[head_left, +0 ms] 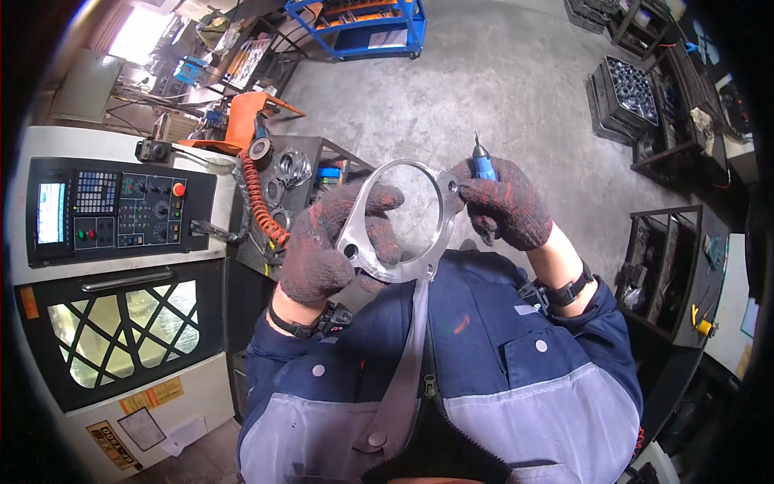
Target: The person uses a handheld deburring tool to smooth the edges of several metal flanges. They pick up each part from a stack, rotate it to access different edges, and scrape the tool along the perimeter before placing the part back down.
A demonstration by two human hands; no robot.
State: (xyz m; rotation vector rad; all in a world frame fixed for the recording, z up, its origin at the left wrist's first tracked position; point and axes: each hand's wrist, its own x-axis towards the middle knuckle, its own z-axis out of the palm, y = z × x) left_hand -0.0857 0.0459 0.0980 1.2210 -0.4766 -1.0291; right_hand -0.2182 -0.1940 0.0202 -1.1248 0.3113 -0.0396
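In front of my chest I hold a flat, silvery metal flange ring (393, 272) with a large round opening and small holes in its lobes. My left hand (316, 246), in a dark red-and-black knitted glove, grips its left side, with fingers reaching behind and into the opening. My right hand (516, 206), gloved alike, is closed around a blue deburring tool (484, 165) with a metal nose and thin tip pointing up and away. The right fingers are at the ring's upper right lobe, beside a hole; whether they press on it I cannot tell.
At left stands a machine with a control panel (113, 210) and windowed door. Beside it, a bench (326, 153) carries metal rings, a coiled orange hose (260, 202) and an angle grinder (260, 147). A blue cart (379, 44) stands far ahead; dark racks (661, 214) line the right.
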